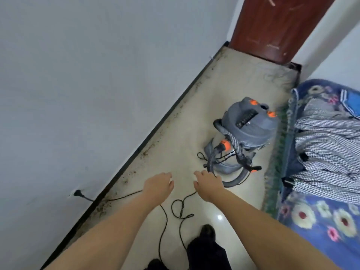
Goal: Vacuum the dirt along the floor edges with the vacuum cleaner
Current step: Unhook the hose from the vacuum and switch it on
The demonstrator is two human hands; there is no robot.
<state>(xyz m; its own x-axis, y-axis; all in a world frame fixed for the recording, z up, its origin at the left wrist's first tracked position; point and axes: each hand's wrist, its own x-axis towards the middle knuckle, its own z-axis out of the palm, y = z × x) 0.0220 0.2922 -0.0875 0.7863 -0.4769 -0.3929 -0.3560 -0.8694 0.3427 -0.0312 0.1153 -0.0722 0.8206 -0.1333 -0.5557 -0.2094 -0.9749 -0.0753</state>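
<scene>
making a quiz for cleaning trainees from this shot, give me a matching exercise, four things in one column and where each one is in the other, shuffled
Things
1. grey canister vacuum cleaner with orange knobs
2. black power plug
3. brown specks of dirt
4. blue-and-white checked cloth

Places
A. strewn along the black skirting
B. on the floral bed cover
C. in the white wall socket
D. on the floor beside the bed

Pairs: 1-D, 2-C, 3-A, 4-B

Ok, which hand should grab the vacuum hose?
Right. The right hand already hovers at the hose loop beside the vacuum; the left hand is farther off, over the cord.
</scene>
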